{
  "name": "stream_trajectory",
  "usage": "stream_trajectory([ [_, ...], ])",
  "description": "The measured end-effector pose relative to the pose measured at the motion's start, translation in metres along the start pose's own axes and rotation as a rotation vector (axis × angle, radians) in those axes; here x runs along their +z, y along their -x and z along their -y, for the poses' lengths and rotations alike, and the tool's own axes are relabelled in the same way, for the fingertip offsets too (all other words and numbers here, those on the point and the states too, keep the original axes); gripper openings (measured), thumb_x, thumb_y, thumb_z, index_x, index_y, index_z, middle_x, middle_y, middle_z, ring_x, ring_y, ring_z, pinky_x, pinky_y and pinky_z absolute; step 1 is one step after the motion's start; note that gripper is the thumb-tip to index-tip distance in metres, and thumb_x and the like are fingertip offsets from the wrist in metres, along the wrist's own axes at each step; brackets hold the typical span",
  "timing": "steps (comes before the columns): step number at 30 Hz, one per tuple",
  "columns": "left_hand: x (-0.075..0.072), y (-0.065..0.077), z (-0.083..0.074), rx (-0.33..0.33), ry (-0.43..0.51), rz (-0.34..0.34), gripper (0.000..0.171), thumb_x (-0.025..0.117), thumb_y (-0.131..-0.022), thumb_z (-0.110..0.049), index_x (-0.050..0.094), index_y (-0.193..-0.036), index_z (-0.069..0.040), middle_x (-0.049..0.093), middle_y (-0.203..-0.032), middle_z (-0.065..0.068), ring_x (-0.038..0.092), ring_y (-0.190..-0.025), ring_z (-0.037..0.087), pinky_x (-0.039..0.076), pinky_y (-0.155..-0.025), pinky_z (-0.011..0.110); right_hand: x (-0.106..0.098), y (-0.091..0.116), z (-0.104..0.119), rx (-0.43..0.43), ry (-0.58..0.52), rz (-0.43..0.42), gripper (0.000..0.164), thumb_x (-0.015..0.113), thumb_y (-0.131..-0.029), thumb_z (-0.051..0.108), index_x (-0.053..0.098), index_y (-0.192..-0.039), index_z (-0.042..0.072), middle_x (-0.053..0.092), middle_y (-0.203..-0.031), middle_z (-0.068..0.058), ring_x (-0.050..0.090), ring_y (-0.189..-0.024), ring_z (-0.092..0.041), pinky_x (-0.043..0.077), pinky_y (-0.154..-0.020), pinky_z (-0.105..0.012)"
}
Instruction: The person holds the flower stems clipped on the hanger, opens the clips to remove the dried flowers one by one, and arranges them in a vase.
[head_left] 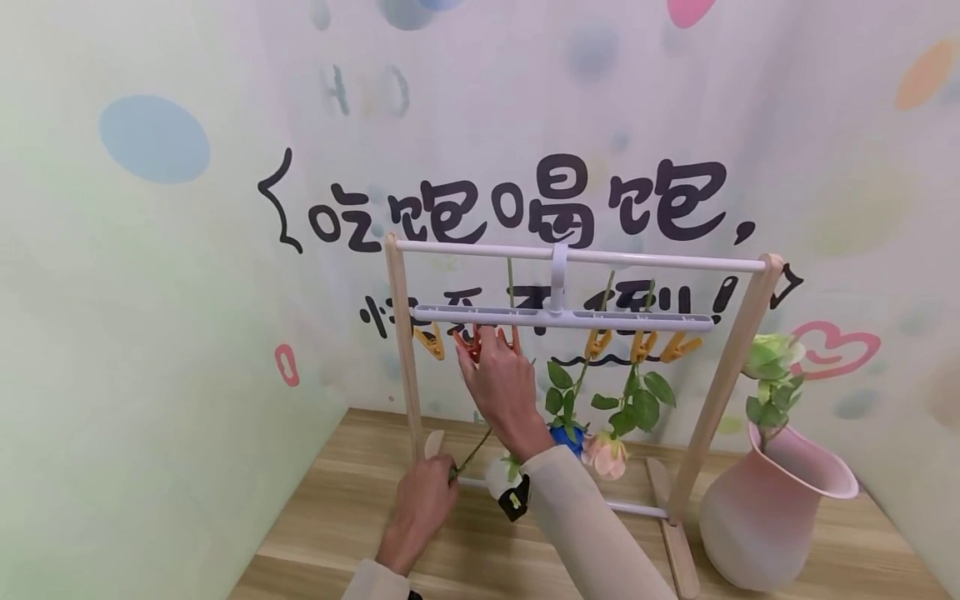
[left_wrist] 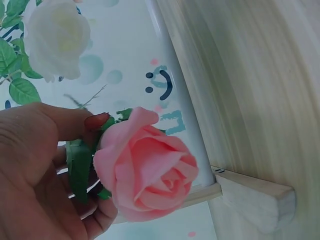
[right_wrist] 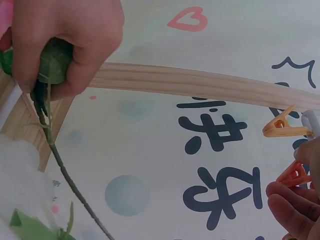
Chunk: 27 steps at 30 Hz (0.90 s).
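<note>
My left hand [head_left: 423,496] pinches a pink rose [left_wrist: 147,170] just behind its bloom, with green leaves between the fingers. The bloom hangs low, and its stem [right_wrist: 75,187] slants up toward the other hand. At the hanger [head_left: 487,317], my right hand [head_left: 498,383] pinches a red-orange clothespin [right_wrist: 295,175] between thumb and fingers. The pin's tip is partly hidden by the hand. A second red-orange clothespin [head_left: 515,338] is just to its right. Near the left hand, a white rose [left_wrist: 57,40] hangs head down, partly covered by my right arm in the head view.
The hanger hooks over the top bar of a wooden-sided rack [head_left: 725,392]. Yellow clothespins [head_left: 597,343] hang along it. A blue rose [head_left: 567,438] and a peach rose [head_left: 606,456] hang upside down. On the right, a pink-white vase [head_left: 757,517] holds a pale green flower [head_left: 770,357].
</note>
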<state>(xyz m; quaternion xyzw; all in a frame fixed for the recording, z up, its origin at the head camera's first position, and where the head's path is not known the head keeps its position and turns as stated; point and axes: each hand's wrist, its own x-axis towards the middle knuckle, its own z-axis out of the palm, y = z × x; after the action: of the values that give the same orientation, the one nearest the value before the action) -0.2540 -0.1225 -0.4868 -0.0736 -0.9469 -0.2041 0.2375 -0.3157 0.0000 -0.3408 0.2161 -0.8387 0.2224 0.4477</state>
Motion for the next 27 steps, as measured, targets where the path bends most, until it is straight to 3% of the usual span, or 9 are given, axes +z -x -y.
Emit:
stream_trajectory([
  [8,0.003,0.006,0.003,0.061,-0.025,0.099,0.008,0.075,-0.077,-0.006,0.067,-0.076,-0.007,0.058,-0.065,-0.001,0.047,-0.053,0.008,0.038,-0.043,0.027,-0.001,0.004,-0.002,-0.005,0.002,0.028,0.03,0.073,-0.091,0.026,0.06,-0.104,0.003,0.066,-0.072,-0.006,0.058,-0.049,-0.015,0.048,-0.043,-0.026],
  [15,0.004,0.009,0.003,0.089,-0.011,0.127,0.015,0.074,-0.077,-0.004,0.062,-0.07,-0.009,0.058,-0.065,-0.001,0.05,-0.055,0.008,0.04,-0.044,0.027,-0.002,0.007,-0.004,-0.037,-0.021,0.003,0.028,0.075,-0.089,0.024,0.06,-0.1,0.003,0.062,-0.068,-0.005,0.049,-0.044,-0.014,0.044,-0.042,-0.023],
  [22,0.004,0.011,0.003,0.118,-0.042,0.143,0.01,0.076,-0.076,-0.006,0.067,-0.074,-0.008,0.062,-0.068,0.001,0.056,-0.058,0.012,0.043,-0.047,0.028,-0.004,0.013,-0.006,-0.094,0.012,-0.063,0.026,0.076,-0.088,0.026,0.062,-0.094,0.005,0.069,-0.076,-0.007,0.058,-0.047,-0.015,0.045,-0.043,-0.026],
  [27,0.001,0.013,0.003,0.145,-0.053,0.16,0.008,0.073,-0.074,-0.004,0.066,-0.073,-0.009,0.064,-0.067,0.0,0.055,-0.057,0.012,0.043,-0.046,0.027,-0.014,0.019,-0.006,-0.133,-0.008,-0.074,0.025,0.075,-0.088,0.025,0.064,-0.097,0.004,0.071,-0.08,-0.008,0.056,-0.046,-0.011,0.042,-0.042,-0.022],
])
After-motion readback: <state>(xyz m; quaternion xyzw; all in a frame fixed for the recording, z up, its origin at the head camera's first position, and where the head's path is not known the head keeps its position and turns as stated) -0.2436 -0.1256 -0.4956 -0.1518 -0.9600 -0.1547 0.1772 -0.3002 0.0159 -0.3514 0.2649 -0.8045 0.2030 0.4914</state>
